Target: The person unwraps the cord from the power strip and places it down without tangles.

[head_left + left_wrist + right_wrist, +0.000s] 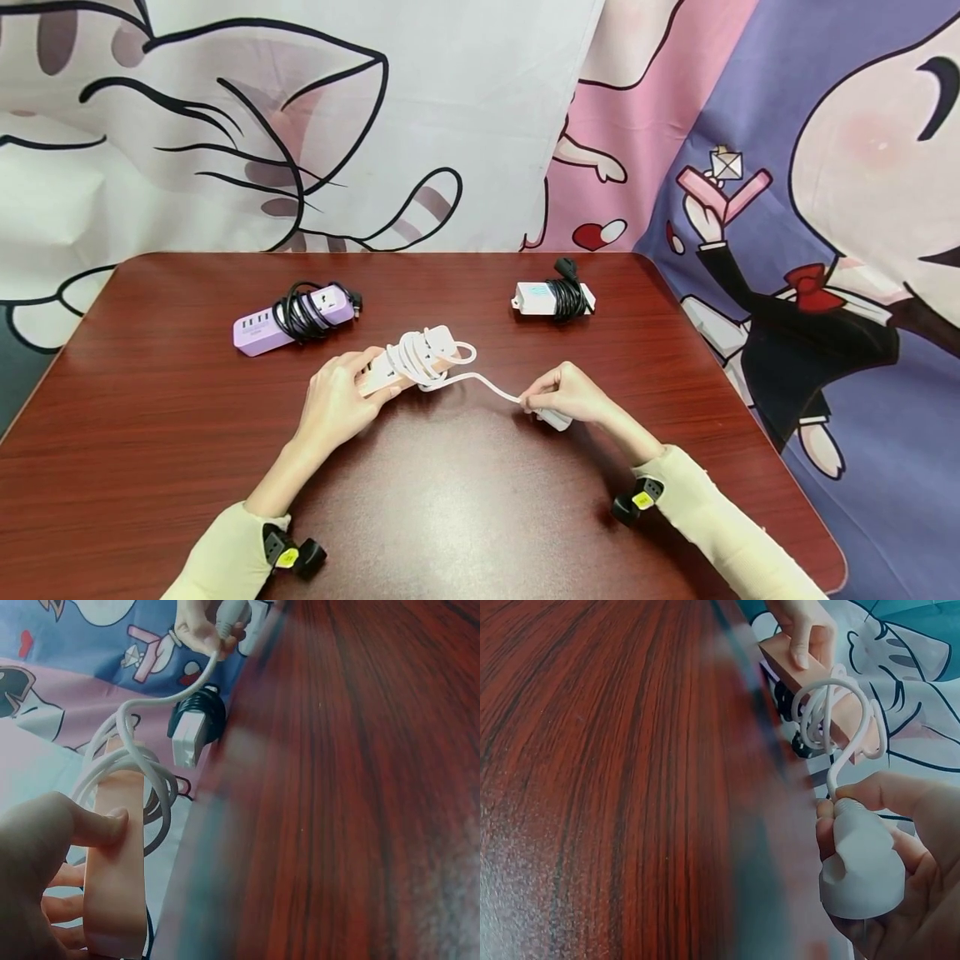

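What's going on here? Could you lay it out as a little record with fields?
Setting: dark red wooden table, cartoon curtains behind
Left hand: grips one end of a pale power strip
White cord: coiled around that strip, its free end running to the right hand
Right hand: holds the white plug at the cord's end
Also on the table: purple power strip wrapped in black cord, far left; small white power strip wrapped in black cord, far right
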The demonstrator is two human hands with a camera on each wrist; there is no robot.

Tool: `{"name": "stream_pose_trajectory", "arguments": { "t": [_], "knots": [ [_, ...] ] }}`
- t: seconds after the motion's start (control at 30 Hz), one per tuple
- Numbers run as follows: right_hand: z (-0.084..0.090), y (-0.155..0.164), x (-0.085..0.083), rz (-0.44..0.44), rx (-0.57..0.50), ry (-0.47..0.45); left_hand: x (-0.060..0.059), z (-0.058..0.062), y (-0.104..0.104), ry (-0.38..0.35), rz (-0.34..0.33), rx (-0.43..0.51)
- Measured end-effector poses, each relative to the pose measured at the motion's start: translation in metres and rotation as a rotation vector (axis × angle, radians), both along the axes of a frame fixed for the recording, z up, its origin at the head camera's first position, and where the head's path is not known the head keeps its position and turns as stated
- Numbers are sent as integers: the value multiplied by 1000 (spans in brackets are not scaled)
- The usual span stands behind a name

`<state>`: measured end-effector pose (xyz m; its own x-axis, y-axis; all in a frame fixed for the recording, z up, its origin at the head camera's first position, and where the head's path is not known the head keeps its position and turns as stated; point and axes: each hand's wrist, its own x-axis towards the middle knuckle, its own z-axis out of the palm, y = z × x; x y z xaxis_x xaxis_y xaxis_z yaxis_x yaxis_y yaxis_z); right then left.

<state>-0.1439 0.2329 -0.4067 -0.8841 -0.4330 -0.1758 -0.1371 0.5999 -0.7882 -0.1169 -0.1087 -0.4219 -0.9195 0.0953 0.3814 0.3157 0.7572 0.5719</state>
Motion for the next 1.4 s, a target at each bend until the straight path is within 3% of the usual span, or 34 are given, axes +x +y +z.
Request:
{"name": "stream_pose_trajectory", "arguments": {
  "t": [0.57,1.0,1.4],
  "knots": [
    [-8,7,-6,-35,30,-14,2,7,2,58,-4,16],
    [-14,10,-12,-93,94,8,4,13,0,38,-12,25],
    [-10,6,-19,-145,50,-55,5,23,-1,-6,-26,37]
  ]
}}
